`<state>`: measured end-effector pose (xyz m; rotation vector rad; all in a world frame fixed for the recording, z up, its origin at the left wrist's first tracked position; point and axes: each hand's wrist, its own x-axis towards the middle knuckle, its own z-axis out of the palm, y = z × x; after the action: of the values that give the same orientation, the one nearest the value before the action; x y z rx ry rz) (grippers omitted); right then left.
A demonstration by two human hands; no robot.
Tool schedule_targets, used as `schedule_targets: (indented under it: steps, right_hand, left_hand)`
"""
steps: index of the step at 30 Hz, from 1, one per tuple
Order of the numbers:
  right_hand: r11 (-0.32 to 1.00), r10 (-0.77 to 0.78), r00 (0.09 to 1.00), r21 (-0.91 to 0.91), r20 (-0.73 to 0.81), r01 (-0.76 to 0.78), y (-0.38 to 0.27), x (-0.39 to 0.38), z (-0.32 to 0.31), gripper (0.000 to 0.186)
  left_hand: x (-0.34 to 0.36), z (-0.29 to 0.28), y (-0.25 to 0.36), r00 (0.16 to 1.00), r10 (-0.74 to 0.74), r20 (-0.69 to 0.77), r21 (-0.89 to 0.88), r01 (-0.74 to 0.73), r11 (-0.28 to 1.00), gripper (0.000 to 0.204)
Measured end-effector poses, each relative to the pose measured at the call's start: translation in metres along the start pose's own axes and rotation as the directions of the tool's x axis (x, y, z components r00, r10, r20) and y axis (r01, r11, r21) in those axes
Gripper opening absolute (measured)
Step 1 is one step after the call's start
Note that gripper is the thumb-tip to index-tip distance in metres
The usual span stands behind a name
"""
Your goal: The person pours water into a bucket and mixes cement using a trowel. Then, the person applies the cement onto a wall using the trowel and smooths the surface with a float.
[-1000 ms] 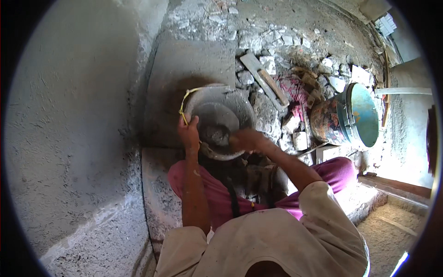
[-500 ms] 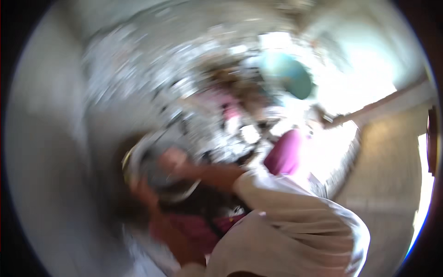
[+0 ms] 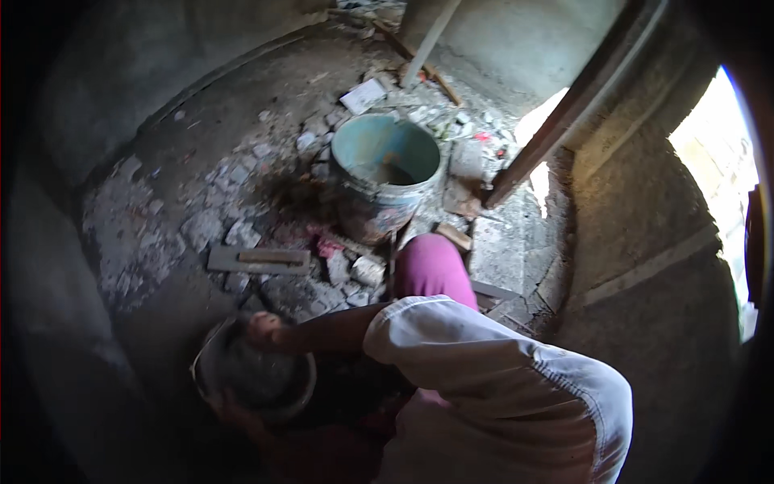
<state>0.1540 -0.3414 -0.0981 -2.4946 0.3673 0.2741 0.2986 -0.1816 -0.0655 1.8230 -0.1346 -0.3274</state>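
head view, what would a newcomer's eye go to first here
Probably the bucket with the pale teal inside, standing among broken rubble in the upper middle. Just below it, the bright pink knee stands out against the grey floor. In shadow at lower left, the right hand is at the upper edge of a round basin, with the left hand dim at its lower left.

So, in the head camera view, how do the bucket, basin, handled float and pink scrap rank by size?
1. Bucket and basin: too alike to rank.
2. Handled float, clearly smaller.
3. Pink scrap, smallest.
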Motion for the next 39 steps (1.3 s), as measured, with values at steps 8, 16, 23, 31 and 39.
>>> schedule_targets:
  steps: [8, 16, 23, 31, 39]
  right_hand:
    - [0.363, -0.891, 0.407, 0.22, -0.203, 0.905, 0.111, 0.0, 0.03, 0.038]
    - [0.829, -0.094, 0.991, -0.543, 0.098, 0.132, -0.073, -0.049, -0.194, 0.021]
    - [0.777, -0.263, 0.939, -0.528, 0.221, 0.343, -0.053, -0.073, -0.214, 0.04]
    - [0.9, -0.117, 0.921, -0.353, 0.372, 0.256, -0.043, -0.059, -0.234, 0.041]
    - [0.98, -0.176, 0.977, 0.117, 0.121, 0.162, -0.065, -0.093, -0.291, 0.051]
  left_hand:
    - [0.001, 0.013, 0.013, 0.988, 0.148, 0.037, -0.028, -0.147, 0.989, 0.031]
    - [0.001, -0.033, -0.077, 0.915, -0.355, -0.19, -0.255, 0.303, 0.918, 0.048]
    - [-0.025, -0.042, -0.016, 0.925, -0.35, -0.149, 0.012, 0.355, 0.935, 0.05]
    - [-0.039, -0.06, -0.067, 0.647, 0.718, 0.258, -0.523, -0.531, 0.667, 0.059]
    - [-0.084, -0.074, -0.074, 0.862, -0.025, 0.506, 0.481, -0.258, 0.838, 0.053]
